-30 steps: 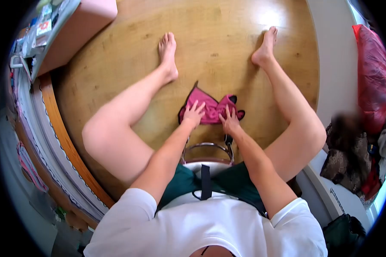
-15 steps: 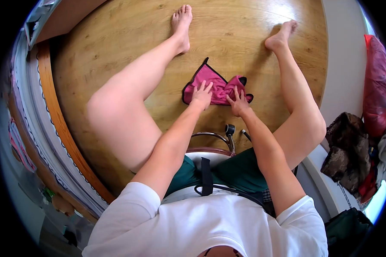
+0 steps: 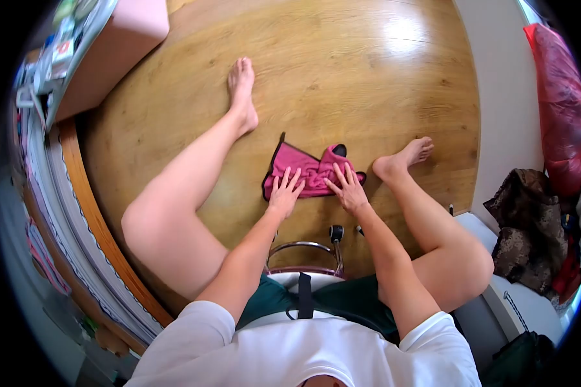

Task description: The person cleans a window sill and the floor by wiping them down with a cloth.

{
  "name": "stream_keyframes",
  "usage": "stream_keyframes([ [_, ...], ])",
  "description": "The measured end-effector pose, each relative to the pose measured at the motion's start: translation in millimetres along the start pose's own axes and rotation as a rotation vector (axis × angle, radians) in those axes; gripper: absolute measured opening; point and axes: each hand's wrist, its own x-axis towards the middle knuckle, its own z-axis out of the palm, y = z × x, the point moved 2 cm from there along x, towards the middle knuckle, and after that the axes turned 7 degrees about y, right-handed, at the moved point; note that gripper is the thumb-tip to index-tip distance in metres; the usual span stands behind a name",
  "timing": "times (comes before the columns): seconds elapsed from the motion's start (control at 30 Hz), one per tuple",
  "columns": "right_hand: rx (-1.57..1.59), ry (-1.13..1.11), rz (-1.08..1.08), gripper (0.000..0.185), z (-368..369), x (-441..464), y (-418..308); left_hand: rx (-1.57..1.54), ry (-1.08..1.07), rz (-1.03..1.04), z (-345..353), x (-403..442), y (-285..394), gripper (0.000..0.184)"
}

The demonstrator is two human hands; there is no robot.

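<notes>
A crumpled pink cloth item [image 3: 311,175] with black edging lies on the wooden floor between my bare feet. Its left part is spread into a pointed corner, and its right part is bunched with black patches at the end. My left hand [image 3: 285,192] rests on the lower left of the cloth with fingers spread. On the lower right of it lies my right hand [image 3: 348,188], fingers also apart. Neither hand grips the fabric.
Below my hands is a chair's curved metal frame [image 3: 303,245] with casters. A pink-sided cabinet [image 3: 119,51] stands at the upper left, beside a bed edge or drawer rail [image 3: 87,193]. On the right are a red plastic bag [image 3: 561,109] and camouflage clothing [image 3: 529,226].
My right foot has moved back toward me, near the cloth. The camera view has shifted. Both hands stay spread on the cloth, whose shape looks much the same.
</notes>
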Motion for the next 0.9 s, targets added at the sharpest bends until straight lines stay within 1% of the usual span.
stream_keyframes([
  [0.03,0.028,-0.004,-0.001,0.059,-1.9,0.8,2.6,-0.002,0.025,0.014,2.0,0.9,0.8,0.072],
  [0.1,0.126,0.092,0.003,0.058,3.3,5.0,11.0,-0.038,0.011,0.036,-0.4,3.3,2.6,0.071],
  [0.13,0.167,0.092,0.028,0.058,5.2,7.6,15.8,-0.05,0.002,0.043,-0.5,6.2,3.1,0.071],
  [0.23,0.091,0.067,0.112,0.06,-1.3,27.0,35.4,-0.086,-0.017,0.037,-5.9,32.6,5.2,0.071],
  [0.27,0.045,0.087,0.121,0.06,-6.2,35.6,49.5,-0.086,-0.001,0.023,-19.7,48.1,7.6,0.072],
  [0.33,0.047,0.138,0.15,0.059,-15.8,54.2,79.6,-0.107,0.056,0.009,-44.0,80.6,11.1,0.075],
  [0.43,0.092,0.234,0.189,0.056,-31.1,85.2,130.8,0.029,0.104,0.015,-74.2,137.1,13.1,0.077],
  [0.47,0.158,0.14,0.211,0.056,-12.7,77.5,126.6,-0.022,0.042,0.04,-51.8,135.3,17.4,0.08],
  [0.57,0.146,0.226,0.24,0.056,-36.1,106.2,181.2,0.027,0.186,0.067,-78.1,193.9,19.2,0.079],
  [0.67,0.145,0.214,0.303,0.054,-57.7,124.6,225.2,-0.015,0.081,0.029,-118.8,241.6,34.9,0.078],
  [0.7,0.23,0.091,0.313,0.053,-25.6,124.7,216.0,-0.103,-0.085,0.004,-93.4,242.2,34.3,0.078],
  [0.73,0.23,0.102,0.33,0.052,-33.3,130.2,230.5,-0.09,-0.076,-0.01,-105.7,255.4,40.8,0.079],
  [0.77,0.234,0.104,0.344,0.052,-40.8,134.8,241.1,-0.022,0.002,0.008,-112.2,265.2,46.0,0.083],
  [0.83,0.275,0.091,0.369,0.052,-48.1,145.3,257.0,-0.014,-0.008,0.011,-121.9,281.7,49.0,0.084],
  [0.9,0.28,0.102,0.385,0.052,-58.5,154.8,269.5,0.009,0.011,0.062,-136.6,296.6,44.9,0.084],
])
